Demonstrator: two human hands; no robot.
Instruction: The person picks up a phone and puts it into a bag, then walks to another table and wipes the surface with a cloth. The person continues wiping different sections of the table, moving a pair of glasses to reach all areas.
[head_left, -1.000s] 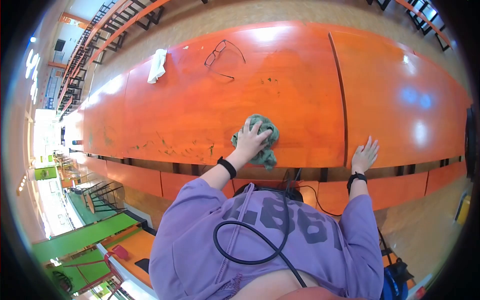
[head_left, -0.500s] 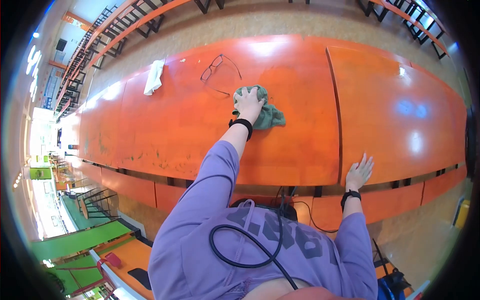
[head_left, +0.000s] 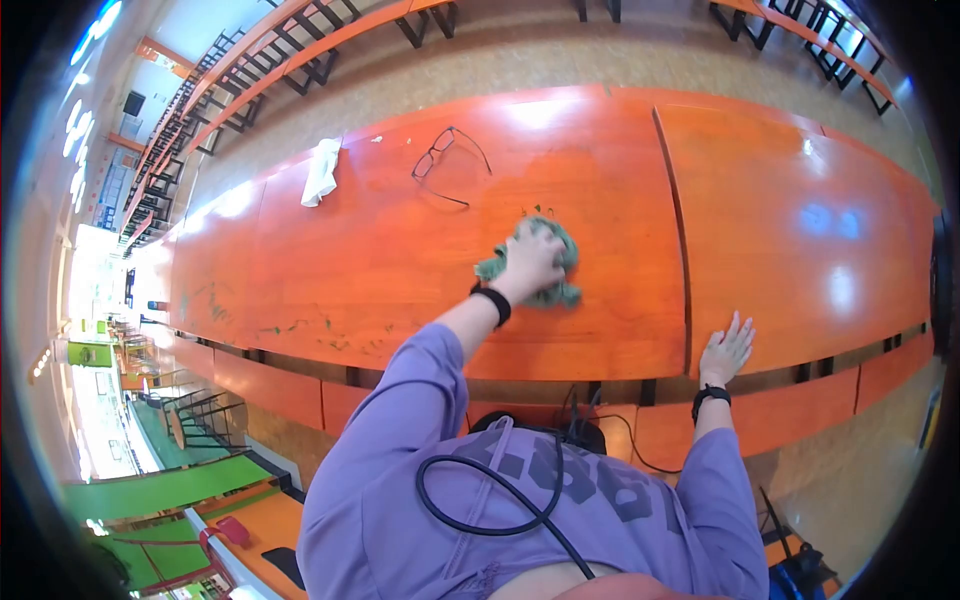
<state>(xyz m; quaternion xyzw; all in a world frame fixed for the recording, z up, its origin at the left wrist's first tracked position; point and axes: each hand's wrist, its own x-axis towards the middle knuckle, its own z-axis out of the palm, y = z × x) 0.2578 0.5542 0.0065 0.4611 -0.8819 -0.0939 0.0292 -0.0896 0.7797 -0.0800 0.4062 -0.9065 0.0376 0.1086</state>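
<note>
My left hand presses down on a crumpled green cloth on the orange table, its fingers curled over the fabric. Small green smudges show on the wood just beyond the cloth. My right hand lies flat at the near edge of the right-hand table section, fingers spread and holding nothing. Beyond the cloth, to the left, rest black-framed glasses with their arms unfolded.
A folded white cloth or tissue lies near the far left edge. More dark green smears mark the table's near left part. A gap divides the tabletop sections. A bench runs along the near side, and a black cable hangs before my chest.
My left hand has dragged the green cloth to the right and closer to me, and the cloth is more bunched. Green smudges beyond it are visible now. My right hand stays on the table edge.
</note>
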